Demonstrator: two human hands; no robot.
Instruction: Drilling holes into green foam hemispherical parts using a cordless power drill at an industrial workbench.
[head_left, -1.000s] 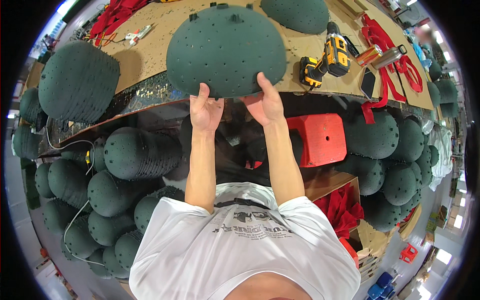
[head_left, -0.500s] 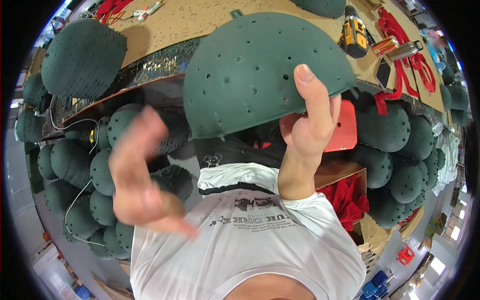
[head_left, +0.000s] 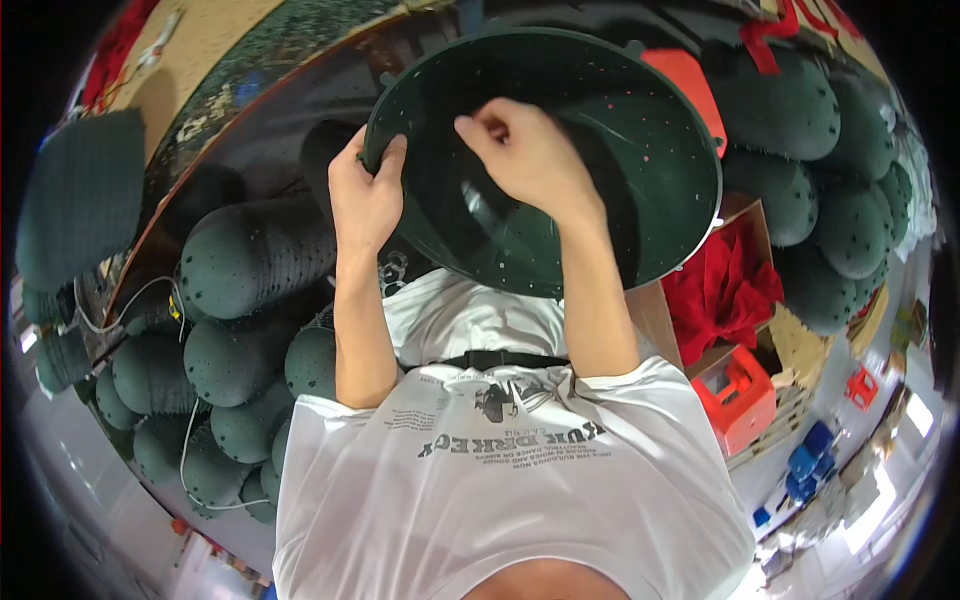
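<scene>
A dark green plastic bowl-shaped shell [head_left: 650,200] is turned so that its hollow inside faces me. Small holes dot its wall, and little tabs stick out from its rim. My left hand [head_left: 366,200] grips the rim at the left, thumb on the inner side and fingers behind. Over the hollow is my right hand [head_left: 535,160], its fingers curled together near the inner wall. Whatever it may hold is hidden by the fingers.
Stacks of similar green shells lie at the left [head_left: 260,255] and at the right [head_left: 780,105]. Red cloth [head_left: 725,285] fills a cardboard box beside my right arm, near a red plastic stool [head_left: 735,400]. A white cable [head_left: 187,440] runs along the left stacks.
The shell has turned from its domed outside to its hollow inside. My left hand has taken hold of its rim; my right hand has left the edge and moved inside. The view has shifted.
</scene>
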